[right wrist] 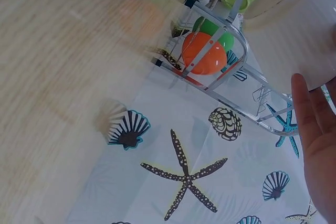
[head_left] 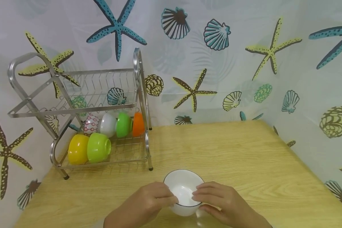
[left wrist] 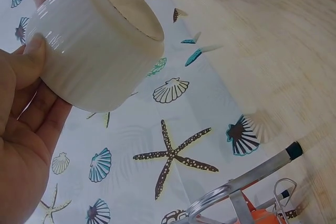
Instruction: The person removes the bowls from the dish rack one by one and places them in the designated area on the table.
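A white bowl (head_left: 183, 182) with a thin dark rim is held between both hands near the table's front edge, its mouth facing up in the head view. My left hand (head_left: 149, 201) grips its left side at the rim; in the left wrist view the thumb presses the outer wall of the bowl (left wrist: 100, 45). On the opposite side my right hand (head_left: 220, 201) grips the rim, fingers over the edge and thumb below outside. The right wrist view shows fingertips against the pale wall of the bowl (right wrist: 294, 35).
A two-tier metal dish rack (head_left: 74, 110) stands at the left. Its lower tier holds several bowls on their sides, among them a yellow bowl (head_left: 78, 149), a lime bowl (head_left: 97, 148) and an orange bowl (head_left: 138, 124). A sea-patterned curtain (head_left: 233, 66) borders the wooden table (head_left: 231, 148).
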The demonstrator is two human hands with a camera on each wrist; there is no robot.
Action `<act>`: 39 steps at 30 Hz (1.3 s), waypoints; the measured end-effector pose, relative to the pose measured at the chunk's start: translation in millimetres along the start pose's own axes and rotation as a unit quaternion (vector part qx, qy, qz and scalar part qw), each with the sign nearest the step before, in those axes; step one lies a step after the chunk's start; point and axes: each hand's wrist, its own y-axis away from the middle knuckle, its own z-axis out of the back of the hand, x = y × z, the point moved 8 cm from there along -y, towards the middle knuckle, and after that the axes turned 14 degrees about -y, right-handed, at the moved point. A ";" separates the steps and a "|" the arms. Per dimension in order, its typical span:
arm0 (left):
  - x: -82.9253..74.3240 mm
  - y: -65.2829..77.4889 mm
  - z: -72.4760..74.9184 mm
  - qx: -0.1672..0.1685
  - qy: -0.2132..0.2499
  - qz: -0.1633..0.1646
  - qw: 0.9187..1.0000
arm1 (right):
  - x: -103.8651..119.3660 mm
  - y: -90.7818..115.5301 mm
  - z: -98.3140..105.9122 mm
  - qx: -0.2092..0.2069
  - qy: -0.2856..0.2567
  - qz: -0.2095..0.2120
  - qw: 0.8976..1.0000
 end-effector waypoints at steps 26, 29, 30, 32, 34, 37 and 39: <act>1.0 2.9 -3.4 -0.022 -0.037 -0.022 0.999 | 6.9 -4.4 -6.7 -0.017 0.097 0.022 0.995; 4.7 4.1 -1.1 -0.037 -0.050 -0.014 0.998 | 5.6 -6.3 -7.8 -0.015 0.107 0.021 0.994; 6.0 4.1 -0.1 -0.041 -0.055 -0.010 0.998 | 5.2 -7.0 -8.1 -0.015 0.113 0.024 0.993; 9.2 4.0 1.8 -0.042 -0.052 0.004 0.998 | 3.8 -8.5 -7.9 -0.017 0.124 0.025 0.992; 13.5 4.1 4.6 -0.050 -0.046 0.024 0.997 | 1.7 -10.0 -7.1 -0.020 0.138 0.027 0.990; 24.6 6.6 10.3 -0.064 -0.031 0.062 0.996 | -3.0 -12.7 -6.6 -0.024 0.148 0.029 0.988; 37.1 11.5 13.9 -0.064 -0.024 0.101 0.993 | -7.3 -15.1 -6.8 -0.023 0.155 0.033 0.987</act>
